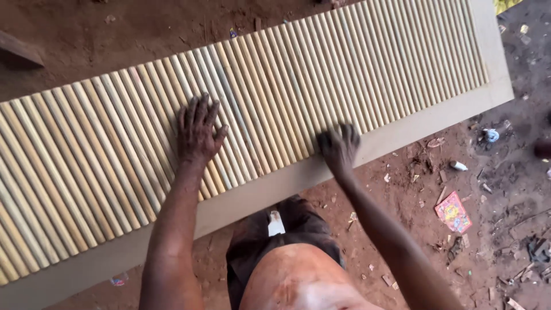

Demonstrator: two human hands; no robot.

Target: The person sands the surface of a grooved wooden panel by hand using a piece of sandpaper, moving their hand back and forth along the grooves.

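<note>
A long wooden panel [373, 143] with a flat pale frame lies across the view, its face covered by many thin rounded wooden slats [321, 74] side by side. My left hand [196, 131] rests flat on the slats near the middle, fingers spread. My right hand [338, 146] presses down at the lower ends of the slats where they meet the frame's near rail, fingers bent and slightly blurred. Neither hand holds anything. My forearms reach up from the bottom of the view.
Reddish dirt floor [413, 201] surrounds the panel. Scraps lie at the right: a small colourful printed card [453, 212], a white bit [459, 166], wood chips and dark debris [536, 250]. A dark plank end [20, 49] sits at the top left.
</note>
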